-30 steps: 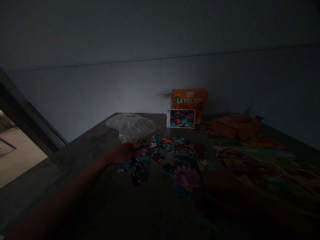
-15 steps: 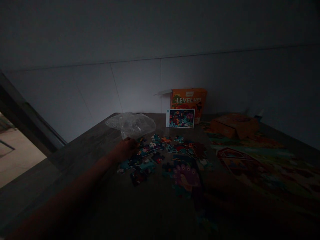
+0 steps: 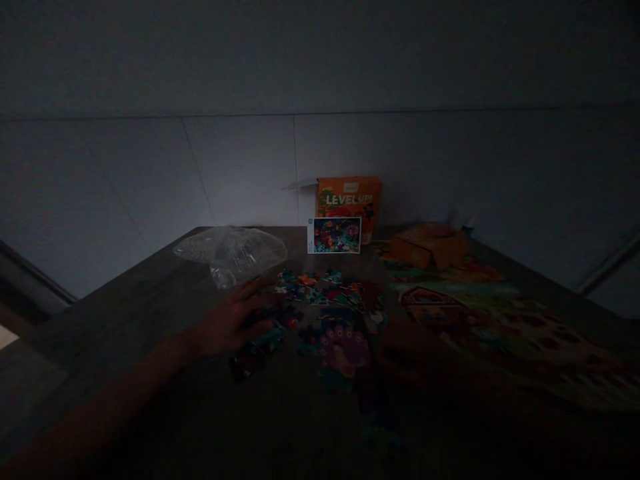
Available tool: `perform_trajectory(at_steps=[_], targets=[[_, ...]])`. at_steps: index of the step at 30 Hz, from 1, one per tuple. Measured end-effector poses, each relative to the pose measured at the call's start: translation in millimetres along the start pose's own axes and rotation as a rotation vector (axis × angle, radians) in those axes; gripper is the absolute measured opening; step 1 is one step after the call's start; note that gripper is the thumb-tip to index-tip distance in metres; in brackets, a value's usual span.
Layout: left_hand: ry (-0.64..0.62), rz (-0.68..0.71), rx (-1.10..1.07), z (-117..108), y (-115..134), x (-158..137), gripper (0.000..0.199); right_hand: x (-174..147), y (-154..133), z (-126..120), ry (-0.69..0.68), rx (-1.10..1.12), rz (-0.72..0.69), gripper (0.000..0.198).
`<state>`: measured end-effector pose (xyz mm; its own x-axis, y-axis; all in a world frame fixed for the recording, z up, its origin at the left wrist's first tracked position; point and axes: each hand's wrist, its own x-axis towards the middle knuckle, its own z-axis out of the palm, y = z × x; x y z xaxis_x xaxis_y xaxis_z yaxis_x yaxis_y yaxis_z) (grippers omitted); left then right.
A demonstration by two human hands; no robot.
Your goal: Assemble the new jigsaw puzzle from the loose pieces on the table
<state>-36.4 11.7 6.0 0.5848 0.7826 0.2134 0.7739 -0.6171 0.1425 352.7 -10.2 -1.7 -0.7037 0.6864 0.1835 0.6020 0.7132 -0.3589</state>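
Observation:
In the dim head view my left hand (image 3: 231, 321) lies with fingers stretched and spread over loose jigsaw pieces (image 3: 267, 340) on the left of the pile. My right hand (image 3: 407, 350) is a dark shape beside the joined puzzle section (image 3: 345, 350), which shows a purple peacock-like figure. Shadow hides its fingers, and I cannot see whether it holds a piece. More loose pieces (image 3: 345, 293) lie beyond the section. Behind them a small picture card (image 3: 334, 235) stands upright, showing a colourful scene.
An orange box (image 3: 349, 193) marked "LEVEL UP!" stands with its flap out near the wall. A crumpled clear plastic bag (image 3: 237, 250) lies at the back left. On the right are a farm-picture puzzle (image 3: 480, 320) and another orange box (image 3: 430, 245) lying low.
My left hand has come from the bag's edge onto the left-hand pieces, its fingers now spread. The view has turned right, so everything sits further left. My right hand stays beside the peacock section.

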Motion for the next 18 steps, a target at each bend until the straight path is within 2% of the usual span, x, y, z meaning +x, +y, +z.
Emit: perform_trajectory(at_steps=[2,4,5,8,10,13,18], targets=[[-0.110,0.099,0.021,3.9,6.3,-1.5,0.054,4.1,12.1,1.3,0.090,-0.053,0.062,0.025],[-0.189,0.136,0.024,7.0,10.4,-2.3,0.053,9.3,25.1,3.4,0.273,-0.117,0.078,0.022],[-0.202,0.144,0.020,7.9,11.5,-2.3,0.053,12.3,31.0,4.8,0.323,-0.135,0.082,0.024],[-0.185,0.153,0.002,9.3,11.2,-2.2,0.053,21.2,43.0,10.1,0.288,-0.189,0.129,0.049],[-0.163,0.148,-0.008,10.2,9.3,-2.4,0.053,25.5,45.8,13.0,0.217,-0.193,0.170,0.055],[-0.139,0.152,-0.017,13.1,6.1,-3.3,0.053,27.0,45.2,13.7,0.140,-0.152,0.166,0.048],[-0.154,0.153,-0.004,16.0,4.6,-4.2,0.055,24.1,41.9,7.8,0.193,-0.094,0.206,0.026]])
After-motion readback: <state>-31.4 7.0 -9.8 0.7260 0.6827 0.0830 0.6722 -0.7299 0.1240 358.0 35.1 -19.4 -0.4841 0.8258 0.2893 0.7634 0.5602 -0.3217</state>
